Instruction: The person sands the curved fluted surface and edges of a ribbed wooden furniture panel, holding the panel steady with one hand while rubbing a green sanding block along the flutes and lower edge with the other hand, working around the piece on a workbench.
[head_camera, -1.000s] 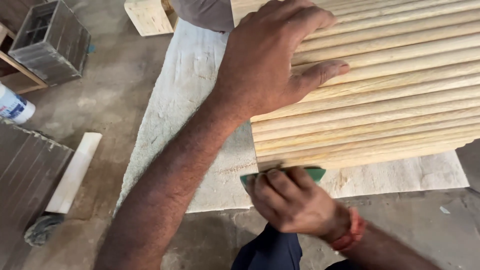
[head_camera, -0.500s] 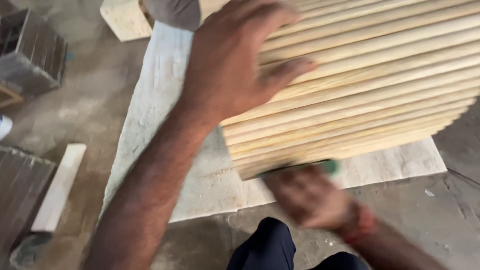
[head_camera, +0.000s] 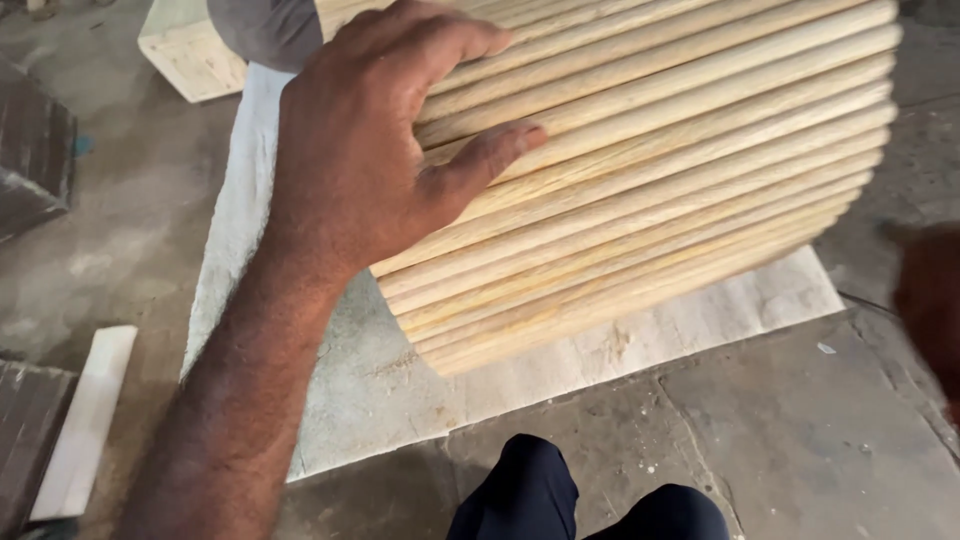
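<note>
Nearest to me: my knee in dark trousers, low in view, over the grey concrete floor. Just past it a pale sheet lies spread on the floor, w/ the ribbed wooden drum sitting on it, a curved body clad in round pale dowels running lengthwise, lying on its side. My left hand lies flat on the drum's upper left flank: palm down, fingers spread over the ribs, thumb angled out along one dowel; a pressing hold, nothing pinched. My right hand is only a dark blur at the right edge, near the drum's lower right end but apart from it; can't tell if it's open or closed, or if it holds anything. To do this well, I judge: keep the left palm weight straight down so the round body can't roll on the sheet, fingers across several ribs rather than one, and work along the grooves, not across. Left of the sheet a white strip of board lies on the floor. Further off, top left, a pale wooden block and a grey rounded thing beside the drum's far end.
</note>
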